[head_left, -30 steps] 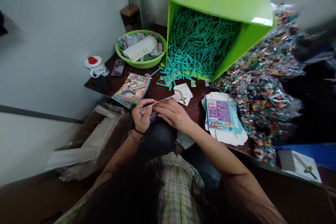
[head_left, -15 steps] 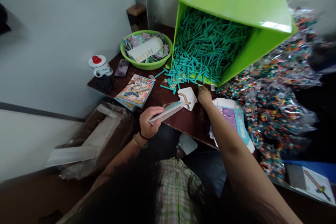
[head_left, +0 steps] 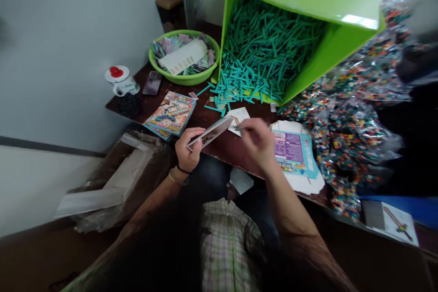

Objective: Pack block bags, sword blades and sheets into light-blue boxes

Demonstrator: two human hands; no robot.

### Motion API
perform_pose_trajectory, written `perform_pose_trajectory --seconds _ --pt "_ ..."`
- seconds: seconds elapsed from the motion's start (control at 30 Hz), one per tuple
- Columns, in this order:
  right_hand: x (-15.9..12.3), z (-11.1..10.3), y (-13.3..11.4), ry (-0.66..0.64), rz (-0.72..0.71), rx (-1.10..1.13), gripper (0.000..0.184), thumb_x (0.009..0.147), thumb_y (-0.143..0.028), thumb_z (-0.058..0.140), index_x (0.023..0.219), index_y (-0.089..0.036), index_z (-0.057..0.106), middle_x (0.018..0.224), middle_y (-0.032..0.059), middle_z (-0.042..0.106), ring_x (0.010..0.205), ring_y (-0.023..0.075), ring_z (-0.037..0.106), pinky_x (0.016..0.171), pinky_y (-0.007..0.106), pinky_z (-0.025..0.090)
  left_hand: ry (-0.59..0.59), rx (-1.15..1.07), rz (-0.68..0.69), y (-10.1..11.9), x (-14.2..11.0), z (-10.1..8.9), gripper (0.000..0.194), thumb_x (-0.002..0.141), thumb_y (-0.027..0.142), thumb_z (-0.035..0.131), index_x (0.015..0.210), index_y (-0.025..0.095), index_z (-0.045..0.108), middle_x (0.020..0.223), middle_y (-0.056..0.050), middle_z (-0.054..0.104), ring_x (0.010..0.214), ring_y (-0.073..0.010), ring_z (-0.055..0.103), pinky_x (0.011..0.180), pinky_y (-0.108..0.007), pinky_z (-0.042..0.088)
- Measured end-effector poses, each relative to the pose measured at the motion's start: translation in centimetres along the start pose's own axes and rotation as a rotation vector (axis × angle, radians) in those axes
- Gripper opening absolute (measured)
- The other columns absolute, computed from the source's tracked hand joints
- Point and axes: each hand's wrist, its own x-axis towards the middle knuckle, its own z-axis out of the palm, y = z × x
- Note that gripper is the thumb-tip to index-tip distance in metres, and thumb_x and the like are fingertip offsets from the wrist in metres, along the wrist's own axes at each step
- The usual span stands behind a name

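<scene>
My left hand [head_left: 189,148] grips a thin flat cardboard box [head_left: 214,132], tilted with one end raised toward the right. My right hand [head_left: 258,143], blurred, is pinched close to the box's raised end; a small greyish thing at its fingertips is too blurred to name. Beneath the fingers lies a white card [head_left: 238,114] with a printed pixel-style picture. Beyond it, many teal plastic sticks [head_left: 242,82] spill from a green bin [head_left: 335,54] on its side. Small packets [head_left: 273,107] lie at the bin's mouth.
Printed boxes [head_left: 173,112] are stacked on the left beside a phone [head_left: 152,83] and a lidded mug [head_left: 125,84]. Behind stands a green basin [head_left: 185,77] of small packets. Flattened cardboard [head_left: 297,155] and clear bags of colourful pieces [head_left: 362,137] are at the right.
My right hand has come from the table near the bin's mouth leftward to the box's raised end. The box in my left hand has tipped up more steeply. The view has shifted slightly.
</scene>
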Motion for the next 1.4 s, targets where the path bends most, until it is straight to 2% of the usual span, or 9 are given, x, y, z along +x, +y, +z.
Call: perform_pose_trajectory --seconds 0.13,0.3,0.47,0.6,0.73,0.83,1.03,1.2,1.4 --pt "-1.2 2.8 -5.1 -0.291 -0.382 0.022 0.027 0.105 -0.02 0.051 0.119 -0.023 0.073 0.123 0.0113 0.073 0.119 0.0244 0.065 0.099 0.043 0.057 -0.022 0.045 0.022 0.4 0.1 0.3 0.019 0.098 0.029 0.053 0.102 0.019 0.069 0.103 -0.008 0.077 0.098 -0.0208 0.073 0.091 -0.037 0.058" --pt "-2.1 1.1 -2.0 -0.096 -0.266 0.04 0.028 0.106 -0.021 0.048 0.123 -0.023 0.07 0.126 0.0094 0.072 0.121 0.0203 0.065 0.103 0.041 0.056 -0.036 0.09 0.162 0.0 -0.7 -0.3 0.018 0.094 0.022 0.056 0.104 0.019 0.07 0.103 -0.009 0.077 0.096 -0.0216 0.075 0.092 -0.038 0.058" --pt "-2.0 -7.4 7.3 0.207 0.08 -0.247 0.022 0.098 -0.021 0.059 0.117 -0.021 0.07 0.124 0.0121 0.071 0.122 0.0252 0.062 0.109 0.047 0.048 -0.318 0.209 0.362 -2.6 -3.9 1.7 0.026 0.09 0.026 0.063 0.115 0.021 0.072 0.113 -0.012 0.077 0.11 -0.0281 0.072 0.103 -0.045 0.052" --pt "-0.9 -17.5 14.2 0.561 0.64 -0.539 0.042 0.082 -0.014 0.072 0.124 -0.013 0.064 0.149 0.0231 0.052 0.139 0.0296 0.042 0.119 0.049 0.029 -0.696 0.52 0.193 -4.6 -6.1 4.4 0.059 0.082 0.04 0.075 0.135 0.015 0.067 0.148 -0.025 0.058 0.139 -0.048 0.051 0.115 -0.068 0.035" --pt "-0.8 -25.6 16.2 0.654 0.785 -0.538 0.029 0.077 -0.01 0.072 0.105 -0.011 0.065 0.134 0.0295 0.06 0.126 0.0299 0.049 0.11 0.049 0.032 -0.804 0.577 0.084 -5.6 -5.9 5.3 0.076 0.079 0.049 0.08 0.144 0.015 0.061 0.16 -0.024 0.045 0.149 -0.051 0.037 0.119 -0.073 0.024" --pt "-1.2 -27.8 15.3 0.664 0.771 -0.463 0.011 0.081 -0.019 0.068 0.077 -0.022 0.058 0.09 0.0123 0.069 0.095 0.0243 0.058 0.091 0.04 0.042 -0.717 0.463 0.026 -5.3 -5.3 5.5 0.055 0.091 0.049 0.066 0.136 0.016 0.066 0.154 -0.023 0.052 0.147 -0.0447 0.043 0.121 -0.067 0.028" --pt "-4.2 -16.9 9.6 0.463 0.693 -0.075 0.044 0.084 -0.066 0.06 0.074 -0.023 0.058 0.065 0.0004 0.062 0.057 0.0176 0.055 0.058 0.032 0.048 -0.659 -0.152 -0.452 -1.6 -5.0 8.2 0.05 0.087 0.052 0.072 0.127 0.022 0.072 0.143 -0.015 0.065 0.14 -0.0335 0.054 0.123 -0.052 0.038" --pt "-8.1 -3.5 2.4 -0.397 0.751 0.762 0.055 0.074 -0.075 0.076 0.085 -0.021 0.067 0.072 0.002 0.07 0.062 0.0178 0.063 0.055 0.03 0.054 -0.657 -0.783 -1.088 0.2 -4.0 10.4 0.062 0.081 0.065 0.075 0.121 0.017 0.073 0.12 -0.016 0.076 0.106 -0.0305 0.073 0.088 -0.042 0.062" --pt "-2.6 -1.0 6.2 -0.356 0.48 0.424 0.059 0.093 -0.074 0.051 0.094 -0.018 0.071 0.081 0.0051 0.075 0.068 0.0165 0.069 0.06 0.026 0.055 -0.188 -0.983 -1.43 -1.5 -0.7 6.0 0.029 0.084 0.022 0.075 0.112 0.013 0.071 0.101 -0.012 0.079 0.094 -0.0264 0.077 0.089 -0.041 0.063"
